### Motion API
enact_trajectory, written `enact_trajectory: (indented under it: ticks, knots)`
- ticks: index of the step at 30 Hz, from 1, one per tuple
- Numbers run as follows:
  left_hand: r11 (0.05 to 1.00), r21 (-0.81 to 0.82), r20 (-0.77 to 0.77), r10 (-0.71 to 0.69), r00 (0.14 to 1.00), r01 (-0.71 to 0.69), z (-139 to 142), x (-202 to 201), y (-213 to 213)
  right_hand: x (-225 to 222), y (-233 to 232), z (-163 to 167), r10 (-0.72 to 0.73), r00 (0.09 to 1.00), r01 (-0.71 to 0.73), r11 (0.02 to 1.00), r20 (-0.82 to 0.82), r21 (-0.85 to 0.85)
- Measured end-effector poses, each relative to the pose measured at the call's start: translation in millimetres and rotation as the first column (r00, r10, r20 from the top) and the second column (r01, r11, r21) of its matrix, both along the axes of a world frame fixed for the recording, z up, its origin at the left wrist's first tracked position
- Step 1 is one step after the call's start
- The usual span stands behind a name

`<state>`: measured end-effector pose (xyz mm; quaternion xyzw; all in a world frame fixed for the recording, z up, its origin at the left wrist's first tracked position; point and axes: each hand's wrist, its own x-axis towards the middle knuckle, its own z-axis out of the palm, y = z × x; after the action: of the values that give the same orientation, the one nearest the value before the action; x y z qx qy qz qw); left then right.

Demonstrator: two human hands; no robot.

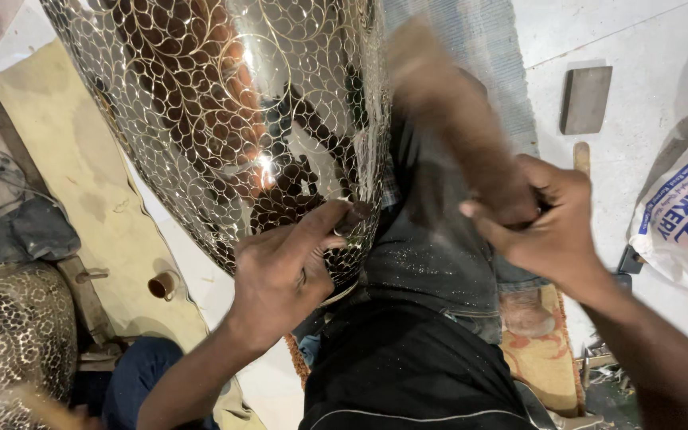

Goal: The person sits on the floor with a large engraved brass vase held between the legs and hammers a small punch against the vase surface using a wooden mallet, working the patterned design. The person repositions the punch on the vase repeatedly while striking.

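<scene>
Vessel point(224, 119), polished and scale-engraved, leans across the lap. Left hand point(284, 271) pinches a small punch (barely visible) against its lower rim; right hand point(547, 227) grips a blurred wooden mallet point(455, 119). A glancing blow could skid the punch and scar the pattern.

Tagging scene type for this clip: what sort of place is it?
Most likely a metal-craft workshop, worked at floor level. A large shiny metal vessel covered in an engraved scale pattern rests against the person's lap, the right hand grips a blurred wooden mallet, and a second patterned vessel sits nearby.
</scene>
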<state>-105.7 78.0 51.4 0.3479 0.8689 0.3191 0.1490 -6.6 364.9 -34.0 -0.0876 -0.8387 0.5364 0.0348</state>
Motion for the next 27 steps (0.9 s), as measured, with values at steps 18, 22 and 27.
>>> enact_trajectory:
  ticks: [18,22,27]
  knots:
    - [0.997,0.068,-0.03,0.031,0.999,-0.028,2,1,0,-23,12,38,0.123,0.988,-0.119,0.991,0.088,-0.058]
    - [0.997,0.008,-0.021,0.071,0.997,-0.071,0,3,-1,-24,15,44,0.106,0.979,-0.103,0.994,0.176,-0.028]
    - [0.997,0.016,0.01,0.076,0.997,-0.076,3,3,0,-26,21,48,0.199,0.95,-0.2,0.98,0.242,-0.022]
